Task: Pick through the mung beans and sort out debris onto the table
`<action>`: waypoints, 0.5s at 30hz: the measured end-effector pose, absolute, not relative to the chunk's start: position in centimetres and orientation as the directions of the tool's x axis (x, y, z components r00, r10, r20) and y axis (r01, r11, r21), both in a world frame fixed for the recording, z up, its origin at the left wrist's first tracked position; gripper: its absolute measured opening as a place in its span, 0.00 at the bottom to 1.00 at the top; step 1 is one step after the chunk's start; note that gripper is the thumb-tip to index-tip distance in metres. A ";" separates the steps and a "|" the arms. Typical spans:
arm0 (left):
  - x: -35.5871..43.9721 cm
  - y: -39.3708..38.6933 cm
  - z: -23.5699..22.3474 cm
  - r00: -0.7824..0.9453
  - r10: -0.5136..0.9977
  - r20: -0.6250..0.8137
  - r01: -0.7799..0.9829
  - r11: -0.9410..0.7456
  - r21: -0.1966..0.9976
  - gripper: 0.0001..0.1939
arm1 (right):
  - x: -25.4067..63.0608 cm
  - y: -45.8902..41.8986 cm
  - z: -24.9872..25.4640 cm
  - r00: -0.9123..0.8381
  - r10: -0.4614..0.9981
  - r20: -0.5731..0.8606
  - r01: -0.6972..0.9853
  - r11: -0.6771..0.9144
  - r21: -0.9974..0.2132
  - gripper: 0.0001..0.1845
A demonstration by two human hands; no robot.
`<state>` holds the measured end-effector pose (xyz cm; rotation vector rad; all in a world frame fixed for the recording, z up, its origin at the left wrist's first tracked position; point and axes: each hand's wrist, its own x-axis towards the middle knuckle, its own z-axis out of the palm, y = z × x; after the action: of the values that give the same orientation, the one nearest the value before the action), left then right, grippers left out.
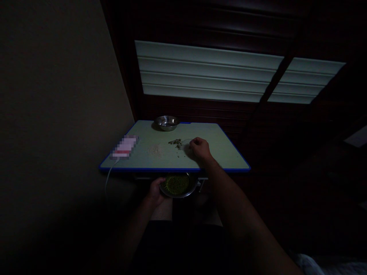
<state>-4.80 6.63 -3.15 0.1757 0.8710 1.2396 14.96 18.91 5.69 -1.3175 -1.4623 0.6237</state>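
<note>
My left hand [156,191] grips the left rim of a metal bowl [180,196], fingers closed on it. Small green beans [176,184], like mung beans, fill its bottom. The bowl is just below the table's front edge. Over the tabletop, my right hand [200,148] is closed in a pinch on a thin, clear, see-through piece [187,143], whose kind I cannot make out. Just left of it lies a small pile of dark beans [177,143], a few scattered apart. Further left, pale grains [155,150] are spread on the surface.
A second metal bowl [167,124] stands at the back of the pale, blue-edged table [218,156]. On the left lies a blurred-out phone [124,147] with a white cable [108,175] hanging over the edge. A wall [65,95] rises at left, dark slatted doors [200,72] behind.
</note>
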 end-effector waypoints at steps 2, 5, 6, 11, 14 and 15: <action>-4.8 6.6 -3.1 0.064 0.873 -0.484 -0.751 0.362 0.552 0.15 | 15.0 19.0 5.6 0.118 0.932 0.342 0.397 0.271 -0.877 0.09; -4.8 6.6 -3.0 0.075 0.869 -0.490 -0.734 0.381 0.562 0.15 | 15.0 19.0 5.6 0.112 0.931 0.347 0.414 0.273 -0.868 0.08; -4.8 6.6 -3.0 0.073 0.868 -0.491 -0.729 0.382 0.568 0.14 | 15.0 19.0 5.7 0.120 0.930 0.348 0.424 0.269 -0.865 0.08; -4.9 6.6 -3.1 0.067 0.874 -0.481 -0.737 0.369 0.566 0.14 | 15.1 18.8 5.9 0.154 0.924 0.351 0.433 0.256 -0.864 0.08; -4.8 6.6 -3.1 0.078 0.878 -0.472 -0.754 0.362 0.549 0.15 | 15.1 18.9 5.8 0.136 0.929 0.344 0.422 0.259 -0.869 0.08; -4.8 6.5 -3.0 0.079 0.877 -0.473 -0.752 0.364 0.549 0.15 | 15.1 18.9 5.8 0.130 0.931 0.340 0.418 0.260 -0.870 0.08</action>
<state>-4.83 6.55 -3.02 0.1782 0.8497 1.2288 15.07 18.87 5.85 -1.3340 -1.4684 0.6080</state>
